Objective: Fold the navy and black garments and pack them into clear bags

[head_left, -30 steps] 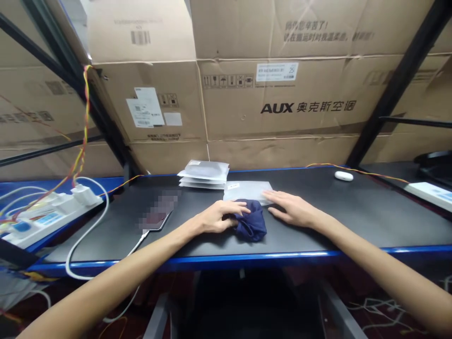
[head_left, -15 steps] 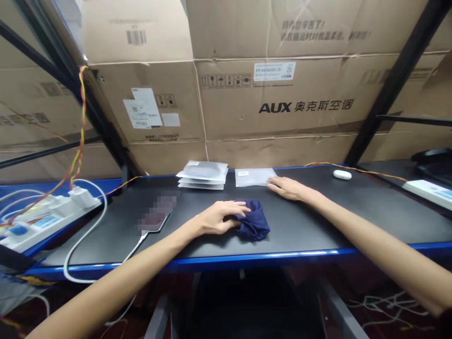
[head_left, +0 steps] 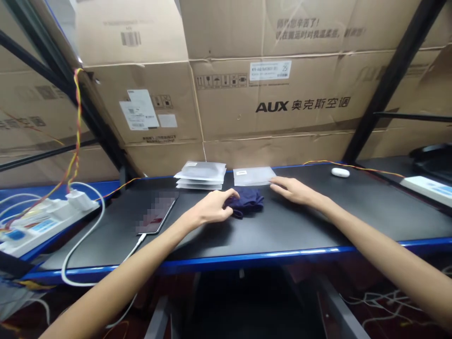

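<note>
My left hand (head_left: 216,206) pinches the left side of a bundled navy blue cloth (head_left: 249,201) between thumb and fingers. The cloth seems lifted a little off the black tabletop, and a small loop of it hangs at its lower left. My right hand (head_left: 292,189) lies with fingers stretched out, its fingertips at the right edge of a single frosted plastic bag (head_left: 254,176) with a small white label. To the left of that bag, a stack of similar frosted bags (head_left: 201,175) rests near the table's back edge.
A phone (head_left: 158,214) with a white charging cable lies left on the black tabletop (head_left: 303,230). Power strips (head_left: 45,221) with cables stand at the left; another (head_left: 429,188) is at the right. A white case (head_left: 340,173) sits back right. Large cardboard (head_left: 226,113) and black posts stand behind.
The navy cloth has moved up and slightly left with my left hand, which has tightened on it. My right hand stays by the single bag, its fingers still stretched out.
</note>
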A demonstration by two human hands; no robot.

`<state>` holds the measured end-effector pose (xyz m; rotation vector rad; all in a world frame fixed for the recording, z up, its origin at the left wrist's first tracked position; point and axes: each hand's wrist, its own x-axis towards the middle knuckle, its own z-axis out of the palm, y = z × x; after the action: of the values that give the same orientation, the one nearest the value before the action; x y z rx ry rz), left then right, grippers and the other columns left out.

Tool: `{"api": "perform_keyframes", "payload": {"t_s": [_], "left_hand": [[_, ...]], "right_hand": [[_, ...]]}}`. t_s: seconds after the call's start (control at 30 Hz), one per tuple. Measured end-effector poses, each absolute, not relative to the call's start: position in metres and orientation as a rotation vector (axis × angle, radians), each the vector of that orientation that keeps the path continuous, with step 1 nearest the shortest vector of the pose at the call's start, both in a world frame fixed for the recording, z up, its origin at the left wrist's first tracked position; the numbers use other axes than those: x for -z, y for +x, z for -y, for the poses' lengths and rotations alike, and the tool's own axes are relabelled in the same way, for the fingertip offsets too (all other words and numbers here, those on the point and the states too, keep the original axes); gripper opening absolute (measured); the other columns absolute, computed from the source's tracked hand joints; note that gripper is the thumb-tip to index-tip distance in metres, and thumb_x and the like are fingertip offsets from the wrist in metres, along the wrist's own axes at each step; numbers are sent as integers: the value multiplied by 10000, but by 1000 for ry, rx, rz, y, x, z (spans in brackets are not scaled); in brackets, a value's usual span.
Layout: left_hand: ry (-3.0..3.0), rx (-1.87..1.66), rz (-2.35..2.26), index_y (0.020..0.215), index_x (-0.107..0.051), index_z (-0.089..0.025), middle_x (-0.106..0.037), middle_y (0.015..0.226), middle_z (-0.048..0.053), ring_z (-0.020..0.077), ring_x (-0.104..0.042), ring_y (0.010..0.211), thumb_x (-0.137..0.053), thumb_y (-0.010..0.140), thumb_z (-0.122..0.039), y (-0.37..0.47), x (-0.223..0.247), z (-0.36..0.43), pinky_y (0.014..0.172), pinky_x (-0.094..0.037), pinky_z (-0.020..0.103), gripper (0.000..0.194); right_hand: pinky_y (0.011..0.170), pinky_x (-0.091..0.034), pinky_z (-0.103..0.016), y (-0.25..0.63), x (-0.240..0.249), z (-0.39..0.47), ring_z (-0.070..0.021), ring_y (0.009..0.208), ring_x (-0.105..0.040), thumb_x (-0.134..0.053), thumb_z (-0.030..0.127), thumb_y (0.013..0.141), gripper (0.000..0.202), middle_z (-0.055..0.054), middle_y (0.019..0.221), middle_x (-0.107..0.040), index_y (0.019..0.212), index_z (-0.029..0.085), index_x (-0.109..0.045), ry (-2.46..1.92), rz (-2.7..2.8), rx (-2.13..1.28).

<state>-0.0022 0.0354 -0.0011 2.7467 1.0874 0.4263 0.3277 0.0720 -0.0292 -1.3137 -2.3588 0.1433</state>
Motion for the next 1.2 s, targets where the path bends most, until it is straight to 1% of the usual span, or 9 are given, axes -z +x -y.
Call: {"api": "perform_keyframes", "payload": {"t_s": [0.07, 0.17, 0.33, 0.53, 0.67, 0.77, 0.83, 0.97, 1.2], "left_hand": [[2784, -401, -938, 1222, -607, -233, -692, 1162, 48, 224, -648, 1024, -543, 762, -122, -7, -1, -41, 923, -481, 328, 478], [2813, -438, -810, 1206, -642, -215, -665, 1206, 68, 235, -608, 1105, -592, 803, -182, -4, -1, -42, 996, -442, 348, 408], [2619, -568, -973, 1078, -700, -237, -659, 1042, 45, 185, -626, 850, -676, 818, -430, 20, 7, -36, 800, -500, 303, 325], [2237, -805, -1052, 879, -645, -182, -646, 784, 5, 143, -601, 659, -589, 876, -391, 39, 15, -33, 625, -509, 266, 217], [1858, -982, -974, 1016, -562, -185, -597, 769, -18, 113, -593, 552, -599, 869, -384, 38, 8, -24, 489, -520, 236, 250], [1873, -1105, -1035, 1156, -574, -209, -610, 799, -19, 95, -586, 509, -578, 877, -336, 26, -2, -18, 488, -524, 230, 307], [2034, -1116, -1133, 1076, -664, -205, -660, 856, 8, 109, -615, 568, -536, 887, -294, 14, -8, -17, 553, -535, 241, 244], [2422, -969, -1408, 909, -744, -209, -718, 854, 24, 173, -641, 725, -524, 834, -198, -9, -6, -18, 724, -517, 290, 232], [2622, -483, -1707, 954, -731, -240, -685, 960, 66, 238, -643, 879, -486, 866, -208, -18, 8, -19, 718, -495, 308, 262]], "right_hand": [[1095, -421, -470, 322, 26, -57, -308, 1250, -571, -382, 515, 970, 505, -90, 1337, -636, 1282, 209, -636, -1286, 2385, -169], [1054, -459, -439, 310, 23, -38, -297, 1196, -612, -414, 494, 965, 471, -84, 1292, -668, 1247, 210, -663, -1221, 2421, -194], [1031, -467, -432, 290, 22, -20, -292, 1174, -624, -438, 473, 966, 434, -30, 1306, -663, 1318, 289, -613, -1158, 2374, -330], [1028, -457, -483, 280, 29, -19, -334, 1215, -587, -459, 604, 935, 572, -83, 1372, -609, 1389, 265, -536, -1294, 2362, -364], [1128, -337, -553, 285, 36, -24, -347, 1326, -489, -488, 652, 901, 665, -104, 1450, -534, 1440, 262, -479, -1357, 2387, -301], [1179, -239, -577, 297, 36, -26, -348, 1439, -322, -506, 659, 885, 700, -94, 1515, -458, 1462, 266, -454, -1357, 2443, -357], [1198, -199, -569, 308, 36, -28, -332, 1475, -232, -502, 652, 889, 694, -71, 1548, -409, 1474, 283, -439, -1351, 2470, -415], [1204, -179, -565, 326, 36, -33, -321, 1485, -190, -541, 633, 873, 699, -62, 1578, -346, 1479, 301, -432, -1352, 2487, -495], [1190, -240, -539, 328, 30, -34, -308, 1470, -253, -564, 395, 863, 602, -41, 1560, -383, 1449, 286, -481, -1229, 2443, -543]]}}
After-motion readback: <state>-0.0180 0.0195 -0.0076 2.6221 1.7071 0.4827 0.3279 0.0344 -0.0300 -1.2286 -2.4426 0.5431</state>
